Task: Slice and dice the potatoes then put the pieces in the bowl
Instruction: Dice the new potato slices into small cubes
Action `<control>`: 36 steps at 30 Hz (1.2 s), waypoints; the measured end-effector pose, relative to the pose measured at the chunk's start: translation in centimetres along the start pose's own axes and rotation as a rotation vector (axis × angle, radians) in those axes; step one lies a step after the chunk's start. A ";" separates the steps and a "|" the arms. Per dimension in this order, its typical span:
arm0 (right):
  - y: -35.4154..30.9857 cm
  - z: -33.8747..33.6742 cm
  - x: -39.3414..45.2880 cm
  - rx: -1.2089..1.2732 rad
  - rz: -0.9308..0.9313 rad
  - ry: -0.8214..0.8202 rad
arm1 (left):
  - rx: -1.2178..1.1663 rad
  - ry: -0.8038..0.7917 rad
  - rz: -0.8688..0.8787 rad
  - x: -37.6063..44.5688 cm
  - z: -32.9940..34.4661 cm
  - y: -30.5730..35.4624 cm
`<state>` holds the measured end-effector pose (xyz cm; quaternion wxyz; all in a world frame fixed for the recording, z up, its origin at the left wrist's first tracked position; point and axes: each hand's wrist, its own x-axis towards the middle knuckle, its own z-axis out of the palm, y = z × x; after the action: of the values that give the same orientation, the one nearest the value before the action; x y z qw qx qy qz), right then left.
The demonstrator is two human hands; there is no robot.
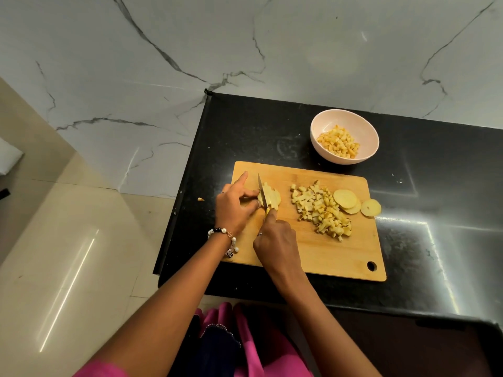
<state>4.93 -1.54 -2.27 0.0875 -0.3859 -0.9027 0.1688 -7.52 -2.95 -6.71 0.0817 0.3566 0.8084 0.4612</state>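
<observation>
no readable text, no labels, no brands, no numbers anywhere in view

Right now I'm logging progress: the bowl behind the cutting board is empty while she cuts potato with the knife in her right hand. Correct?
Not quite. The head view shows the bowl already holds diced potato pieces. The rest stands: it sits behind the cutting board, and her right hand holds the knife, cutting potato.

To the right of your right hand (275, 240) lies the diced pile (321, 210) on the board (340, 254); slices (347, 201) beyond it, bowl (324, 123) behind.
</observation>
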 end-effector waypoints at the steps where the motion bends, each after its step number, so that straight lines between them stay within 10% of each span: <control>1: -0.2 0.1 0.3 -0.011 -0.004 -0.001 | -0.003 -0.001 0.000 0.0 0.0 0.0; 12: 1.2 -1.6 -5.9 0.024 0.027 -0.182 | 0.015 -0.001 -0.029 -0.4 0.0 0.7; 36: 5.5 -4.8 -3.7 0.379 0.215 0.136 | 0.362 -0.352 -0.195 2.1 1.0 4.6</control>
<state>12.51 0.49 0.06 0.2007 -0.4669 -0.8006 0.3173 -6.22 0.61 -3.15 0.1998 0.3604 0.8816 0.2300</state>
